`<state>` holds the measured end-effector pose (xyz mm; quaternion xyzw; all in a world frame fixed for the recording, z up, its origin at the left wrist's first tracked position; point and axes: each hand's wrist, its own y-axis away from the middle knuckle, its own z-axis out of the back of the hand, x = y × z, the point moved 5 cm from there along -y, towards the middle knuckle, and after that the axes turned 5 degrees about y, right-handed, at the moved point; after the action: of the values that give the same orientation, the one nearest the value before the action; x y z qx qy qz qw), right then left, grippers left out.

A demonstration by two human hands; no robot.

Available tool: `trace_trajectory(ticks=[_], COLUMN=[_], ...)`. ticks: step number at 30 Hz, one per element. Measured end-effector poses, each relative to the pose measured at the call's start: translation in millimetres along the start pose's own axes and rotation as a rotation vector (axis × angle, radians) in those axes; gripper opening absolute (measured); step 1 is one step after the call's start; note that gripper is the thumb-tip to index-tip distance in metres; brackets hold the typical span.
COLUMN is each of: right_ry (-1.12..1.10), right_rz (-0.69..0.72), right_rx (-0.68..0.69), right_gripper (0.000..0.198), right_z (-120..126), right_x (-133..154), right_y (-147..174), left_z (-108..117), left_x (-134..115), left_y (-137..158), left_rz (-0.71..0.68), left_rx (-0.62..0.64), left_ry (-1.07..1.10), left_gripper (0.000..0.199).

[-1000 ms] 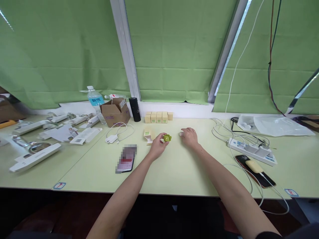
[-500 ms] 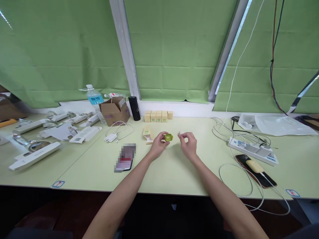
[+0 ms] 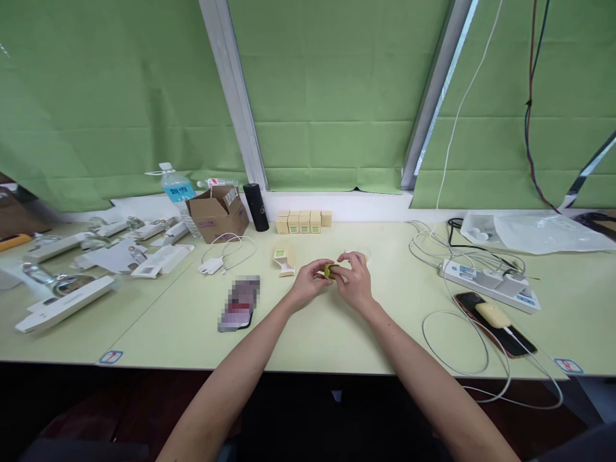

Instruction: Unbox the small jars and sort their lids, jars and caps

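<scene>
My left hand is closed around a small olive-green case above the table, holding it from the left. From the right, my right hand has its thumb and fingers on the same case. The fingers hide most of it, and its inside cannot be seen. Just left of my left hand lies an opened small cream carton with a green label. Behind my right hand, something thin and clear rests on the table, too faint to name.
Several small cream boxes stand in a row by the wall. A cardboard box, black bottle and phone are on the left. To the right are a power strip, white cables and a dark phone under a yellow power bank.
My right hand has moved left onto the green case. The small white bit at its fingertips no longer shows there. The case has turned in my left hand, and the view has shifted slightly.
</scene>
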<state>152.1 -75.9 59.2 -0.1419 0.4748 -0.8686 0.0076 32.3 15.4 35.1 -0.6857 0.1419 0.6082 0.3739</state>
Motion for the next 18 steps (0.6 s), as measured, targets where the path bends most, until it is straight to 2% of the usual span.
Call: trace_trajectory(ticks=[3, 5, 8, 10, 13, 18], right_ry=[-0.086, -0.241, -0.487, -0.601, -0.79, -1.119], right_rz=[-0.032, -0.074, -0.144, -0.196, -0.318, -0.489], right_rx=[0.01, 0.042, 0.119, 0.154, 0.224, 0.316], right_gripper=[0.019, 0.017, 0.04, 0.049, 0.044, 0.05], right_z=[1, 1, 0, -2, -8, -20], right_x=[-1, -2, -4, -5, -9, -14], right_y=[0, 0, 0, -1, -2, 2], left_z=[0, 3, 7, 6, 4, 6], left_x=[-2, -4, -9, -11, -13, -13], left_y=[-1, -1, -2, -2, -1, 1], left_rz=[0.01, 0.002, -0.017, -0.015, -0.005, -0.018], left_rx=[-0.028, -0.082, -0.14, -0.128, -0.084, -0.117], left_ry=[0.015, 0.026, 0.038, 0.059, 0.071, -0.102], left_gripper=[0.045, 0.047, 0.052, 0.054, 0.055, 0.056])
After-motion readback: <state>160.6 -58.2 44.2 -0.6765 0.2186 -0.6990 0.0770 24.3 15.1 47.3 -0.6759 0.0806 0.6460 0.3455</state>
